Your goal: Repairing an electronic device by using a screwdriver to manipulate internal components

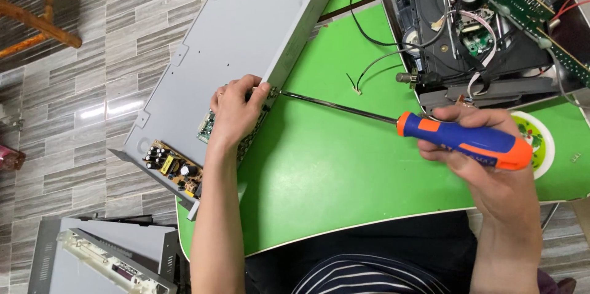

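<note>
1. Near the right front edge of the green tabletop (319, 171), the orange-and-blue screwdriver (430, 134) is gripped in the closed right hand (485, 165).
2. At the left edge, the grey metal chassis (227, 54) is held upright by the left hand (236, 112), closed on its wall; the screwdriver tip is set against that wall.
3. A small circuit board (172, 168) is still seated in the chassis, so the work seems only partly done.
4. At the far right corner, an opened black disc unit (467, 29) is seen; a round green-and-white sticker (536, 140) lies before it.

Blue-and-orange screwdriver (465, 140), grey metal chassis (233, 48), bright green table (344, 177)
</note>
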